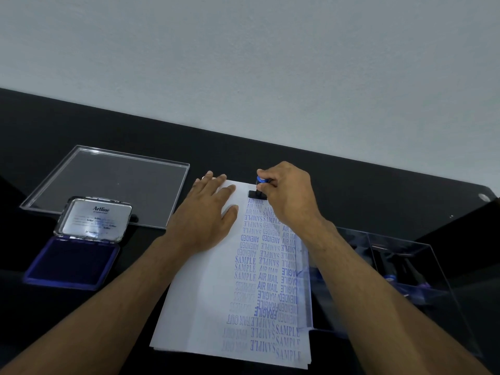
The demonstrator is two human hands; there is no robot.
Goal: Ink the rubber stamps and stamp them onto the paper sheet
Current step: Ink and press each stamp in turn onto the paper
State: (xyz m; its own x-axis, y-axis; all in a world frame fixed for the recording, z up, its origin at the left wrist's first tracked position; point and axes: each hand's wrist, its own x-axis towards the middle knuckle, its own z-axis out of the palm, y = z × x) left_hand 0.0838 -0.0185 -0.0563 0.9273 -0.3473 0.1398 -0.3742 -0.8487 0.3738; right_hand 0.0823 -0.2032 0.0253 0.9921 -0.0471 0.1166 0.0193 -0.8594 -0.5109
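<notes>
1. A black table [81, 125] runs along a plain pale wall [243, 63]; its far edge meets the wall in a slanting line, and a small round fitting [483, 197] shows near its right corner.
2. A flat clear plastic lid [108, 185] lies on the table at the far left, with nothing on it.
3. Just in front of the lid sits an open ink pad [71, 262]. Its dark blue pad faces up, and its silver lid [93, 220], marked "Artline", stands tilted back against the hinge.
4. At the right a clear plastic box [405, 266] stands beside the paper. Dark stamp handles with blue tops lie inside, but they are blurred through the wall and I cannot count them.
5. A stack of white paper sheets [205, 307] lies in the middle. Its right half is crowded with blue prints: SAMPLE, AIR MAIL, AMENDED, FRAGILE, FAX OUT.
6. The left hand [208, 215] lies flat on the paper's upper left, fingers straight and spread, pressing it down.
7. The right hand [286, 193] grips a rubber stamp [258, 189] by its blue-topped handle. The stamp's black base sits at the paper's far edge, just above the AIR MAIL prints.
</notes>
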